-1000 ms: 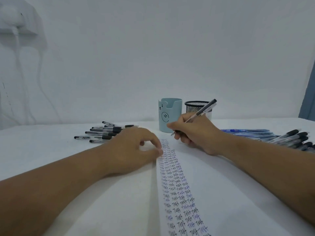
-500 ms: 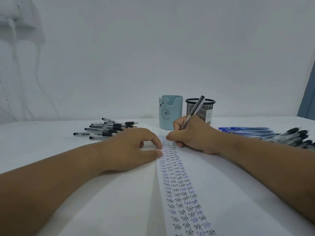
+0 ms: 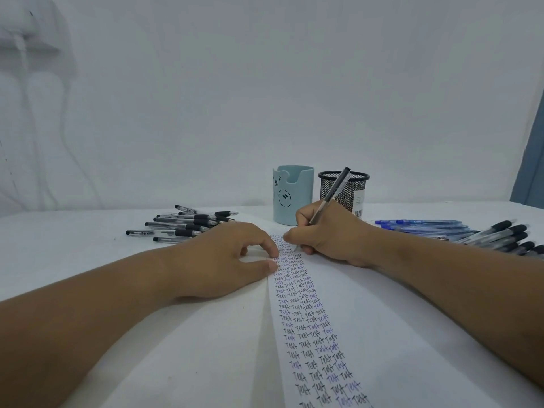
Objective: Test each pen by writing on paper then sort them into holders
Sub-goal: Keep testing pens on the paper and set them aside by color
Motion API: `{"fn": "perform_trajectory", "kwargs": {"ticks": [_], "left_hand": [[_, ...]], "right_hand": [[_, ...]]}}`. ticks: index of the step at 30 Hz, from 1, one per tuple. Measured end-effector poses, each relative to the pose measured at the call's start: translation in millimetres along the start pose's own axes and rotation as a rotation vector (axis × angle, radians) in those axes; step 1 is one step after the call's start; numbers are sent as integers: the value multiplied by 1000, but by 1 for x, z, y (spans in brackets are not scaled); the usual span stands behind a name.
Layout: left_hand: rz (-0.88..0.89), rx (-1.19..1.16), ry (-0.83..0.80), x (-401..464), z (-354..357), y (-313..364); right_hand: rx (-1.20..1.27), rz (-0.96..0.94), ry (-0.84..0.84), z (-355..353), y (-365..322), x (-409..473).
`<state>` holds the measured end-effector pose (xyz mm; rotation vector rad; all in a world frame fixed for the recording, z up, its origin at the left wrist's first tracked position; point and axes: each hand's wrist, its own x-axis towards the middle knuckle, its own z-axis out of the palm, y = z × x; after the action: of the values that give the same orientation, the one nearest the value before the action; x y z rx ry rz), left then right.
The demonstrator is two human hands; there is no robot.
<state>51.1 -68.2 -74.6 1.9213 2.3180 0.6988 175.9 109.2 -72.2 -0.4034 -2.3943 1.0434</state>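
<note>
My right hand (image 3: pixel 329 240) grips a clear pen with a black cap (image 3: pixel 331 198), its tip down on the far end of the paper (image 3: pixel 382 319). The sheet carries columns of the word "Test" in black and blue ink. My left hand (image 3: pixel 223 260) rests on the paper's left edge, with fingertip and thumb pressing it down. Behind the hands stand a light blue holder with a bear face (image 3: pixel 292 195) and a black mesh holder (image 3: pixel 350 191).
A pile of black-grip pens (image 3: pixel 188 223) lies at the back left of the white table (image 3: pixel 59 251). Blue pens (image 3: pixel 426 226) and black-capped pens (image 3: pixel 506 234) lie at the right. A white wall rises behind, with a blue curtain edge (image 3: pixel 530 160) at far right.
My right hand has moved the pen from a raised, tilted pose down to the paper's far end, with the barrel now steeper. My left hand stays on the paper's edge.
</note>
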Motion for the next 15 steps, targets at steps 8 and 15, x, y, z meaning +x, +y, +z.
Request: {"fn": "perform_trajectory", "kwargs": {"ticks": [8, 15], "left_hand": [[-13, 5, -12, 0, 0, 0], [-17, 7, -20, 0, 0, -1]], "right_hand": [[-64, -23, 17, 0, 1, 1], [-67, -30, 13, -1, 2, 1]]}}
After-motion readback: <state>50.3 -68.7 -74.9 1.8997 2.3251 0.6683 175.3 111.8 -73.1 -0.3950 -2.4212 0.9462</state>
